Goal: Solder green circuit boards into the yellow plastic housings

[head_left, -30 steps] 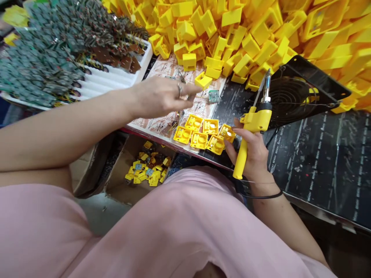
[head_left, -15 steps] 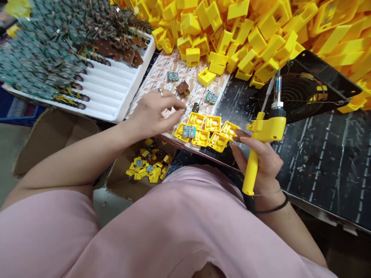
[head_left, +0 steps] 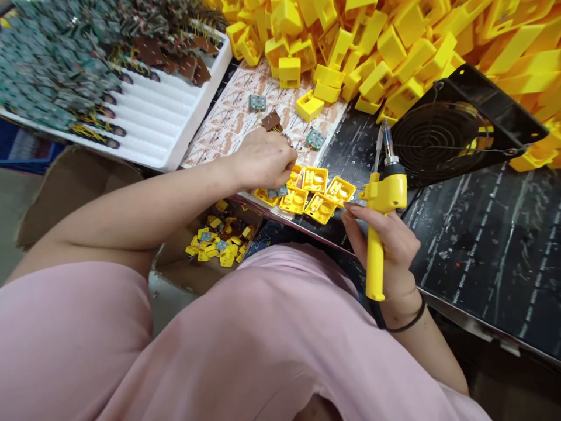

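My right hand (head_left: 390, 240) grips a yellow soldering gun (head_left: 385, 193), its metal tip pointing up and away towards the fan. Its thumb and forefinger are close to the rightmost of several small open yellow cases (head_left: 315, 179), grouped at the table's front edge. Over the left end of that group is my left hand (head_left: 268, 159), fingers curled down and closed; whatever they pinch is hidden beneath them. A grey-green circuit board (head_left: 277, 191) shows partly below that hand. Just beyond the knuckles lies a brown board (head_left: 271, 120) with yellow wires.
Two more circuit boards, one at the back (head_left: 258, 103) and another right of my left hand (head_left: 315, 138), lie on the patterned sheet. A white foam tray (head_left: 175, 131) heaped with boards stands left, a black fan (head_left: 442, 134) right. Yellow housings (head_left: 289, 72) pile behind; a cardboard box (head_left: 175, 266) sits below.
My left hand has moved right onto the left end of the cases, and its fingers have closed. The soldering gun has shifted left, with its tip now lower. The view has shifted slightly.
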A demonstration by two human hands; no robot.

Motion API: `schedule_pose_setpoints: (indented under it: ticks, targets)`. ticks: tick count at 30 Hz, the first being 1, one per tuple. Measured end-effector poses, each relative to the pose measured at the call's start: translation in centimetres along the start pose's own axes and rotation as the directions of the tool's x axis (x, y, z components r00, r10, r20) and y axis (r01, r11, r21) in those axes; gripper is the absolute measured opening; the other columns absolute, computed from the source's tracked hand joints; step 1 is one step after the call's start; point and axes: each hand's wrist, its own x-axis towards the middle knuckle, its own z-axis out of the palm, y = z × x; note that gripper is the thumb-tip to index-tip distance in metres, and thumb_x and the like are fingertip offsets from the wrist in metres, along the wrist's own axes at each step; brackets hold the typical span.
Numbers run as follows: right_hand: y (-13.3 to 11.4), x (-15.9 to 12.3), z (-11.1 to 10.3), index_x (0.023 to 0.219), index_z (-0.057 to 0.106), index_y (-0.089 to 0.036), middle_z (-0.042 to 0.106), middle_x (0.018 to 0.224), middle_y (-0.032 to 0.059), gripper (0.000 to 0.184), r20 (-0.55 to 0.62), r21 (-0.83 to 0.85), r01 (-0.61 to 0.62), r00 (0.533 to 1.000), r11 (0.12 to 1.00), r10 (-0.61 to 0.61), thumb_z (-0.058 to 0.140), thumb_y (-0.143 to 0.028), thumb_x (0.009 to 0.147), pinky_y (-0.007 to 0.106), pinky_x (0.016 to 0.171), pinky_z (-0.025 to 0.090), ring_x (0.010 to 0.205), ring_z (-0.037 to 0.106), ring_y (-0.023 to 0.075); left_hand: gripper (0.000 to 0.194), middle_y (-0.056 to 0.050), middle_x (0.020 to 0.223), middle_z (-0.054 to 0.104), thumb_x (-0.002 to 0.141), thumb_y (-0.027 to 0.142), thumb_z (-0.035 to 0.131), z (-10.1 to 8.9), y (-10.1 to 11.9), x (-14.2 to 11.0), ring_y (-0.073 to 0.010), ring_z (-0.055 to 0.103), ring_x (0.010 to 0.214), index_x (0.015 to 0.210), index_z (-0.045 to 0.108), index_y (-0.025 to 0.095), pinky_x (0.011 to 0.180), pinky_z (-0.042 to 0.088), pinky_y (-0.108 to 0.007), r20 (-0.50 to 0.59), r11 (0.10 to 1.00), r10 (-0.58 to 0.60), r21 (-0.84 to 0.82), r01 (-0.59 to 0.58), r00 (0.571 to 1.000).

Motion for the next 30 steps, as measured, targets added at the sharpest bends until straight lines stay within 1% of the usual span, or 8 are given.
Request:
schedule_pose_setpoints:
  ticks: [4, 7, 10, 13, 16, 22, 26, 30]
  targets:
    - [0.0, 0.0, 0.7, 0.128, 0.062, -0.029, 0.081, 0.109, 0.0027, 0.041, 0.057, -0.017, -0.003, 0.998, 1.000, 0.004, 0.079, -0.021, 0.092, 0.035, 0.086, 0.064, 0.090, 0.079, 0.0202, 0.027, -0.012, 0.100, 0.076, 0.090, 0.025, 0.053, 0.2, -0.8, 0.0, -0.0352, 0.070, 0.113, 0.096, 0.078, 0.017, 0.098, 0.051, -0.045, -0.012, 0.995, -0.003, -0.096, 0.002, 1.000]
    - [0.0, 0.1, 1.1, 0.130, 0.060, -0.026, 0.081, 0.113, 0.0043, 0.043, 0.069, -0.001, 0.018, 0.997, 1.000, -0.018, 0.080, -0.025, 0.092, 0.039, 0.093, 0.062, 0.093, 0.079, 0.0213, 0.021, -0.007, 0.109, 0.077, 0.087, 0.027, 0.058, 0.5, -2.8, -0.3, -0.0277, 0.072, 0.114, 0.095, 0.076, 0.019, 0.103, 0.052, -0.039, -0.050, 0.948, 0.084, -0.302, -0.096, 0.995]
    - [-0.4, 0.7, 2.0, 0.132, 0.058, -0.025, 0.080, 0.118, 0.0061, 0.044, 0.102, 0.022, 0.034, 0.994, 0.999, -0.036, 0.078, -0.030, 0.093, 0.040, 0.100, 0.057, 0.102, 0.078, 0.0220, 0.019, -0.006, 0.114, 0.078, 0.090, 0.029, 0.057, 0.6, -4.9, -0.3, -0.0198, 0.073, 0.111, 0.098, 0.071, 0.019, 0.096, 0.055, -0.032, -0.054, 0.802, 0.158, -0.575, -0.160, 0.986]
    - [-1.2, 1.3, 3.7, 0.133, 0.058, -0.025, 0.079, 0.116, 0.0056, 0.040, 0.153, 0.040, 0.062, 0.986, 0.997, -0.068, 0.073, -0.037, 0.098, 0.040, 0.107, 0.051, 0.107, 0.075, 0.0213, 0.019, -0.008, 0.102, 0.080, 0.095, 0.027, 0.051, 0.5, -5.7, -0.2, -0.0178, 0.076, 0.103, 0.097, 0.067, 0.018, 0.086, 0.056, -0.030, -0.036, 0.662, 0.184, -0.734, -0.151, 0.982]
    - [-2.0, 1.6, 5.5, 0.126, 0.062, -0.026, 0.078, 0.102, 0.0018, 0.029, 0.180, -0.060, 0.067, 0.982, 0.996, -0.055, 0.068, -0.037, 0.101, 0.041, 0.113, 0.044, 0.104, 0.072, 0.0202, 0.015, -0.006, 0.093, 0.078, 0.093, 0.027, 0.055, 0.1, -5.1, -0.6, -0.0181, 0.075, 0.091, 0.096, 0.068, 0.019, 0.083, 0.055, -0.031, -0.039, 0.714, 0.203, -0.677, -0.175, 0.978]
    - [-1.8, 1.4, 6.6, 0.125, 0.063, -0.028, 0.074, 0.094, 0.0013, 0.026, 0.122, -0.221, 0.029, 0.993, 0.975, -0.002, 0.064, -0.040, 0.103, 0.045, 0.115, 0.041, 0.100, 0.069, 0.0204, 0.021, -0.005, 0.091, 0.077, 0.093, 0.026, 0.054, 1.8, -1.8, -2.2, -0.0246, 0.070, 0.098, 0.097, 0.075, 0.021, 0.110, 0.045, -0.048, -0.230, 0.906, 0.195, -0.331, -0.265, 0.953]
    - [-1.1, 1.5, 5.7, 0.131, 0.060, -0.031, 0.074, 0.097, 0.0003, 0.032, 0.169, -0.209, 0.026, 0.986, 0.978, 0.010, 0.067, -0.039, 0.101, 0.046, 0.116, 0.041, 0.102, 0.069, 0.0204, 0.026, -0.007, 0.096, 0.079, 0.094, 0.027, 0.053, 2.5, -1.2, -2.2, -0.0248, 0.071, 0.097, 0.101, 0.076, 0.020, 0.098, 0.050, -0.040, -0.223, 0.913, 0.199, -0.312, -0.263, 0.954]
    - [-1.3, 2.0, 5.6, 0.133, 0.056, -0.030, 0.076, 0.120, 0.0032, 0.038, 0.199, -0.117, 0.037, 0.980, 0.992, -0.013, 0.067, -0.045, 0.100, 0.047, 0.121, 0.037, 0.116, 0.067, 0.0221, 0.028, -0.001, 0.093, 0.079, 0.093, 0.029, 0.052, 0.8, -2.3, -2.2, -0.0195, 0.073, 0.091, 0.106, 0.076, 0.024, 0.085, 0.050, -0.029, -0.168, 0.933, 0.172, -0.287, -0.215, 0.971]
